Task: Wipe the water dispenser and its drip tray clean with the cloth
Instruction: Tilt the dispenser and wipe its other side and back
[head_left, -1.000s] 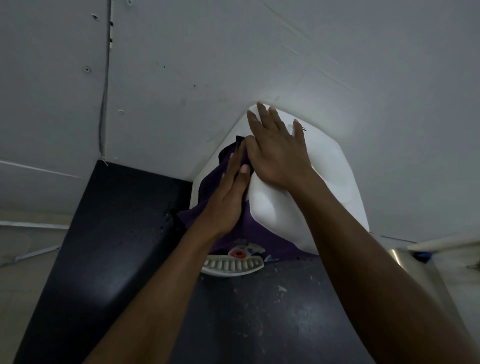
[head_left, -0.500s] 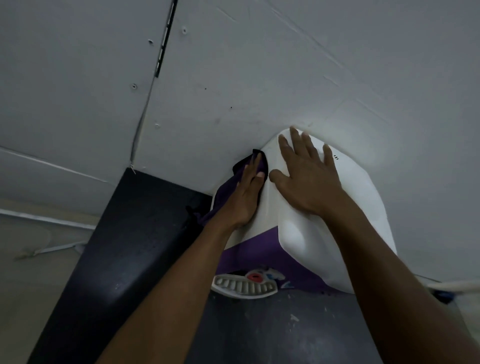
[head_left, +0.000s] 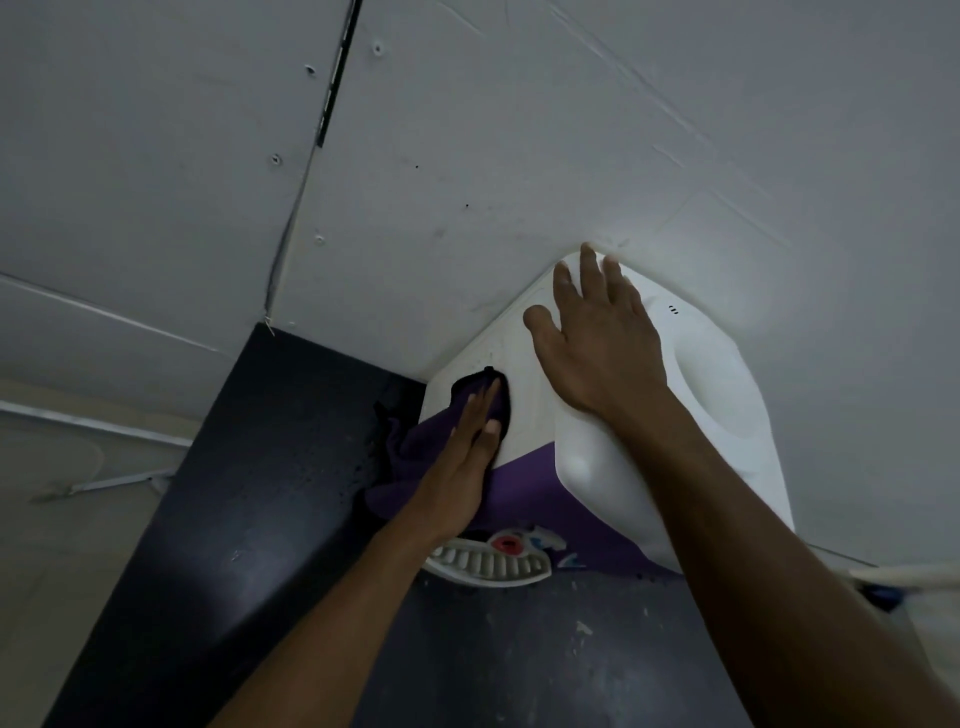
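A white water dispenser (head_left: 727, 415) with a purple front panel stands on a dark counter against the wall. My left hand (head_left: 465, 462) lies flat with straight fingers on a dark purple cloth (head_left: 415, 452), pressing it against the dispenser's upper left side. My right hand (head_left: 597, 343) rests flat and spread on the dispenser's top. Below the front panel sits the white slotted drip tray (head_left: 493, 564), with a red tap (head_left: 506, 544) just above it.
The dark counter (head_left: 249, 519) runs left and forward of the dispenser and carries water drops and pale specks. A grey panelled wall (head_left: 519, 130) stands right behind the dispenser. A pale hose (head_left: 904, 574) lies at the right edge.
My left hand and the cloth have slid down and left along the dispenser's side from its upper edge. My right hand stays on the top. The camera view has shifted.
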